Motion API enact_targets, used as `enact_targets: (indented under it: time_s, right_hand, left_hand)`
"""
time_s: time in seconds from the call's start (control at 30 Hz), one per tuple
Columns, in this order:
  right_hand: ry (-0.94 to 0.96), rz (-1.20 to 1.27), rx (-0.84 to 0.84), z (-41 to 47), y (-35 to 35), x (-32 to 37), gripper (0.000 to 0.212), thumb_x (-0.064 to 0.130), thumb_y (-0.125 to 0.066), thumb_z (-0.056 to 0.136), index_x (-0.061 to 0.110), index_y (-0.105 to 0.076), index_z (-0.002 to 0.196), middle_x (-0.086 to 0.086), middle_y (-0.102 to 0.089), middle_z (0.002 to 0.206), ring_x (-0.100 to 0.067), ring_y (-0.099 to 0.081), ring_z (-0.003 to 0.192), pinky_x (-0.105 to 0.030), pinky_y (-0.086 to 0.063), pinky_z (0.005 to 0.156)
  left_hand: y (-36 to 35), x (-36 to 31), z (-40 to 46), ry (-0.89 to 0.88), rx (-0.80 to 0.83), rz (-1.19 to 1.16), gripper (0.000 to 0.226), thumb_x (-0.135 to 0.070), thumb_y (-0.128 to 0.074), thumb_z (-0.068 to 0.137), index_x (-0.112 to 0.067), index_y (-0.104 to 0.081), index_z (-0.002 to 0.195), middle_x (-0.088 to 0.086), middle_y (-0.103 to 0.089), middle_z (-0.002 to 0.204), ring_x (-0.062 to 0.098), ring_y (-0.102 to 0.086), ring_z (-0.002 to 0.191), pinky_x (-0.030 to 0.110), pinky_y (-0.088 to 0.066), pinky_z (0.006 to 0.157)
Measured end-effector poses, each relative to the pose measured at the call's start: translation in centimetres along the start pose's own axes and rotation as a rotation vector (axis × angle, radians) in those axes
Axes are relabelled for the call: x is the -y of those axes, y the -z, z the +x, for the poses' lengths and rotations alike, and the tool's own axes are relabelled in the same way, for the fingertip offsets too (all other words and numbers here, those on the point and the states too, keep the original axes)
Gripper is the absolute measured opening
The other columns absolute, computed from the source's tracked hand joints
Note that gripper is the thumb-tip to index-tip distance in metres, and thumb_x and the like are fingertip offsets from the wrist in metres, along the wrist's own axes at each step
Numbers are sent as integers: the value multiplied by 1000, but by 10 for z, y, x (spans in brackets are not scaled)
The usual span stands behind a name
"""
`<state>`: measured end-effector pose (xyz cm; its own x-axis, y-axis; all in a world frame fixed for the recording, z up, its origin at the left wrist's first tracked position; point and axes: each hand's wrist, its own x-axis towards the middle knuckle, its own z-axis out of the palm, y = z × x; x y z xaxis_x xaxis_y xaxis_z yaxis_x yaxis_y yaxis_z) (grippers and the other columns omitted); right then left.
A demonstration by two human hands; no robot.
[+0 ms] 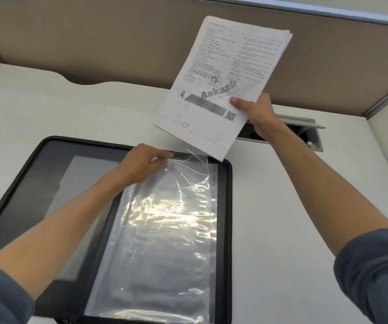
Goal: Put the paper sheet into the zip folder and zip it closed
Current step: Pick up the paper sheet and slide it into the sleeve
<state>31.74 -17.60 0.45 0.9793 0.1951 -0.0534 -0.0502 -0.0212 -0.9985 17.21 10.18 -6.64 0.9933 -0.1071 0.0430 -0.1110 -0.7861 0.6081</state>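
A black zip folder [229,206] lies open on the white desk. Clear plastic sleeves [165,242] fill its right half. My left hand [141,163] pinches the top edge of the uppermost sleeve and lifts it a little, so its mouth gapes. My right hand [256,111] grips a thin stack of printed paper sheets [221,73] by the lower right edge. The stack is held up in the air above the folder's far right corner, and its lowest corner hangs just over the sleeve's lifted edge.
The white desk [293,195] extends right of the folder. A grey cable hatch [314,134] stands open in the desk behind my right wrist. A tan partition wall [94,43] borders the desk's far side.
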Motion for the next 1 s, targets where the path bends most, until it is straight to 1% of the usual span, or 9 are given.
enact_targets:
  time_s: [0.07, 0.13, 0.2, 0.27, 0.3, 0.43, 0.6, 0.8, 1.0]
  right_hand:
    - [17, 6, -18, 4, -10, 0, 29, 2, -70, 86, 1, -64, 115, -8, -72, 108, -15, -73, 89, -31, -60, 76]
    - [34, 11, -38, 7, -20, 0, 26, 2, -69, 86, 2, -65, 111, -7, -72, 106, -11, -73, 85, -29, -60, 75]
    - [48, 17, -54, 11, -29, 1, 25, 2, -69, 86, 2, -65, 111, -6, -71, 105, -10, -73, 84, -27, -60, 75]
    - [52, 17, -67, 14, -37, 1, 28, 3, -69, 87, -1, -64, 114, -8, -71, 107, -14, -72, 88, -30, -60, 79]
    - [51, 19, -72, 15, -41, 0, 29, 3, -69, 87, -2, -63, 115, -9, -70, 109, -17, -71, 90, -32, -60, 81]
    - [69, 10, -59, 16, -53, -5, 29, 2, -69, 87, -6, -64, 114, -10, -70, 107, -14, -71, 86, -28, -59, 78]
    - [81, -13, -31, 16, -64, -13, 27, 2, -68, 88, -5, -64, 114, -13, -70, 110, -15, -71, 86, -27, -59, 78]
    - [71, -34, -25, 13, -69, -19, 29, 4, -68, 88, -6, -64, 115, -16, -70, 114, -24, -70, 95, -35, -58, 84]
    - [90, -39, 11, 8, -69, -23, 28, 3, -66, 89, -4, -63, 116, -17, -69, 115, -25, -70, 97, -35, -59, 84]
  left_hand:
    - [-6, -1, -4, -91, -47, 134, 24, -16, -60, 93, -20, -71, 115, 7, -74, 86, 25, -62, 81, 33, -48, 72]
    - [-12, -3, -7, -135, -98, 219, 21, -14, -59, 94, -15, -72, 110, 10, -72, 84, 33, -62, 84, 31, -45, 76]
    - [-19, -3, -10, -203, -133, 243, 14, -8, -61, 91, -11, -71, 99, 9, -73, 101, 33, -64, 96, 26, -37, 85]
    - [-26, -4, -12, -240, -126, 233, 11, -7, -62, 88, -11, -70, 93, 8, -64, 125, 27, -57, 119, 35, -37, 94]
    - [-29, -4, -12, -247, -132, 224, 10, -8, -63, 87, -12, -70, 92, 7, -61, 129, 25, -52, 124, 39, -38, 96]
    - [-37, -8, -13, -260, -205, 241, 12, -19, -61, 88, -13, -70, 90, 4, -65, 107, 25, -54, 111, 36, -33, 93]
    - [-38, -14, -13, -229, -252, 233, 13, -21, -61, 91, -13, -71, 93, 8, -58, 102, 25, -51, 103, 33, -31, 89]
    - [-38, -15, -10, -187, -171, 199, 16, -21, -59, 94, -12, -72, 96, 2, -63, 99, 23, -55, 96, 31, -30, 89]
    - [-37, -18, -7, -139, -100, 113, 14, -19, -55, 94, -12, -67, 92, -1, -69, 94, 21, -59, 93, 35, -33, 94]
